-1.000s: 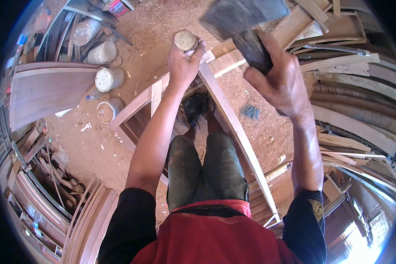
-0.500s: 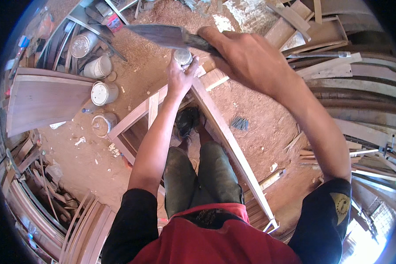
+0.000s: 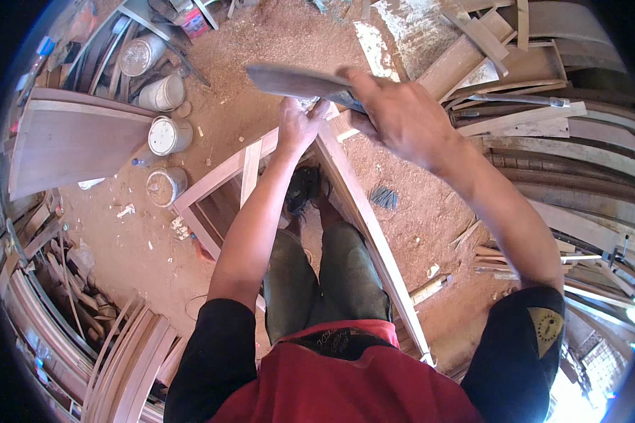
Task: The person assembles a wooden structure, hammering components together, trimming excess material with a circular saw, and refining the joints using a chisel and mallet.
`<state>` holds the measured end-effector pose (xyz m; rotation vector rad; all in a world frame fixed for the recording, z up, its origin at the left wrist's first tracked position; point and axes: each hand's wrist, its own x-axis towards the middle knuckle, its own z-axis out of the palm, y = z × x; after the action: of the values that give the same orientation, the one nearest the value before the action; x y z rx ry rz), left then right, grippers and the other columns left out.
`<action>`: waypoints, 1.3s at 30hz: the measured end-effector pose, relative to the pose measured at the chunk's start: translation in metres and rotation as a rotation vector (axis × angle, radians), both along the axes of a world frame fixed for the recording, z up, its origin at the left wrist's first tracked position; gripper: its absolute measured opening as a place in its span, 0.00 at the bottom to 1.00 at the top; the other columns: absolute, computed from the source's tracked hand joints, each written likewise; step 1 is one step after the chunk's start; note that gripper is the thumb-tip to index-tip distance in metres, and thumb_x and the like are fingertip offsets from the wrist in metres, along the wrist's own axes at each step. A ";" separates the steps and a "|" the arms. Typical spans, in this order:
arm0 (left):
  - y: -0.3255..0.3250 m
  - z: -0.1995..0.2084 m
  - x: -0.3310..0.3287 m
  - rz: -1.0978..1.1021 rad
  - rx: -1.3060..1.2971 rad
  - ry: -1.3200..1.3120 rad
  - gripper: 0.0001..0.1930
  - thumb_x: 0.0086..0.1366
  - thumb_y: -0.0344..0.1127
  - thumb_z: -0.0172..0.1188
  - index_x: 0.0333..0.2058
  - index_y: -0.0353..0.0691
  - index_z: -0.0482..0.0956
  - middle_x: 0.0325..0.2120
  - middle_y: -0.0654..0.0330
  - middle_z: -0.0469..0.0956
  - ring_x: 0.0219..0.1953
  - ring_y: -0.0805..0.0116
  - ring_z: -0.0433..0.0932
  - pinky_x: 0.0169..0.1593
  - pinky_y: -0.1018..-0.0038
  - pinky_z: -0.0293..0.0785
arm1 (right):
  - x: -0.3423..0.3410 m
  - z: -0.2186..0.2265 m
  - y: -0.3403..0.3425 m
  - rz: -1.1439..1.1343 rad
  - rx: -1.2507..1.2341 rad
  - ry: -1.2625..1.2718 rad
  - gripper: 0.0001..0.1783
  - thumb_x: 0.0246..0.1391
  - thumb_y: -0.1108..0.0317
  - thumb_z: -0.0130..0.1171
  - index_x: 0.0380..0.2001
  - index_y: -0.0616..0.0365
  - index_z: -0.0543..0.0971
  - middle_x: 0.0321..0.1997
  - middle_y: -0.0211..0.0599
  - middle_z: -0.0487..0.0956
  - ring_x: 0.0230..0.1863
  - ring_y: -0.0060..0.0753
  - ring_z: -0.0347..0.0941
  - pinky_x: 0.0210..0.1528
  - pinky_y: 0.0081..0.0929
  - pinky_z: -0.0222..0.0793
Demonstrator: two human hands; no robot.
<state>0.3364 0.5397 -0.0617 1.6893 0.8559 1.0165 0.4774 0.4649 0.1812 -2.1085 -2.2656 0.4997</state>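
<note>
My right hand (image 3: pixel 409 123) is closed round the handle of a broad, dark, machete-like blade (image 3: pixel 289 80), which points left. Under the blade, my left hand (image 3: pixel 300 127) grips an upright tool with a pale, round-ended handle (image 3: pixel 307 104). The blade covers most of that round end; whether the two touch I cannot tell. The lower part of the gripped tool is hidden by the left hand. Below this hand lies the corner of a wooden frame (image 3: pixel 360 218), whose long beam runs toward my right side and whose other beam runs to the left.
Several white buckets (image 3: pixel 169 135) stand at the left beside a leaning wooden panel (image 3: pixel 77 144). Stacked boards (image 3: pixel 571 166) fill the right side. Dark thin pieces, perhaps nails (image 3: pixel 383 197), lie on the dirt floor right of the frame. More planks (image 3: pixel 130 359) are stacked at the lower left.
My right hand has brought the blade down and to the right, so it now passes over the round handle end, which was in plain sight before. My left hand keeps its grip.
</note>
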 end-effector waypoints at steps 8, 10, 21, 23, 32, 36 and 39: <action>-0.001 0.019 0.002 -0.024 -0.167 -0.096 0.16 0.61 0.30 0.68 0.46 0.33 0.76 0.38 0.53 0.84 0.42 0.64 0.84 0.46 0.66 0.79 | -0.004 0.028 0.005 0.063 0.334 0.267 0.18 0.56 0.70 0.59 0.49 0.57 0.69 0.28 0.54 0.82 0.33 0.60 0.82 0.32 0.52 0.79; -0.008 0.014 0.003 -0.035 -0.102 0.004 0.16 0.62 0.31 0.68 0.46 0.32 0.77 0.38 0.53 0.84 0.41 0.64 0.84 0.46 0.66 0.79 | 0.009 0.001 0.002 0.043 0.076 0.114 0.18 0.56 0.68 0.60 0.49 0.57 0.69 0.29 0.54 0.82 0.34 0.60 0.82 0.32 0.51 0.79; 0.009 0.010 0.012 -0.009 -0.058 0.100 0.19 0.57 0.32 0.72 0.45 0.35 0.76 0.35 0.54 0.84 0.42 0.62 0.84 0.45 0.65 0.78 | 0.025 -0.007 0.008 -0.014 -0.118 -0.005 0.19 0.58 0.66 0.59 0.50 0.57 0.69 0.29 0.55 0.82 0.34 0.60 0.82 0.33 0.50 0.79; 0.005 0.024 0.019 -0.015 -0.126 0.015 0.18 0.58 0.32 0.71 0.45 0.35 0.76 0.35 0.55 0.84 0.41 0.63 0.84 0.46 0.66 0.78 | 0.039 -0.016 0.015 -0.070 -0.180 0.045 0.17 0.61 0.65 0.56 0.51 0.56 0.69 0.29 0.54 0.82 0.33 0.59 0.82 0.32 0.50 0.78; -0.001 0.015 0.019 0.034 -0.092 0.032 0.13 0.62 0.31 0.68 0.43 0.33 0.78 0.37 0.54 0.84 0.40 0.64 0.84 0.45 0.66 0.80 | 0.055 -0.018 0.017 0.034 -0.263 0.072 0.15 0.62 0.69 0.51 0.52 0.56 0.69 0.30 0.53 0.82 0.32 0.57 0.83 0.32 0.48 0.80; 0.003 0.037 0.027 -0.028 -0.254 0.147 0.13 0.61 0.31 0.67 0.44 0.34 0.79 0.42 0.50 0.83 0.46 0.62 0.82 0.51 0.63 0.77 | 0.058 -0.008 0.013 -0.001 0.130 0.258 0.19 0.57 0.67 0.59 0.51 0.55 0.69 0.32 0.48 0.80 0.30 0.53 0.80 0.30 0.45 0.78; 0.004 0.036 0.025 -0.059 0.113 0.255 0.13 0.61 0.30 0.67 0.44 0.35 0.79 0.41 0.51 0.83 0.44 0.61 0.83 0.50 0.63 0.78 | 0.066 -0.014 -0.001 0.101 0.209 0.241 0.19 0.57 0.67 0.59 0.51 0.55 0.69 0.32 0.47 0.80 0.28 0.54 0.80 0.29 0.45 0.78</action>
<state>0.3619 0.5434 -0.0257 1.9584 0.9194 0.8336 0.5437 0.4636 0.1669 -1.7434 -2.1885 0.4667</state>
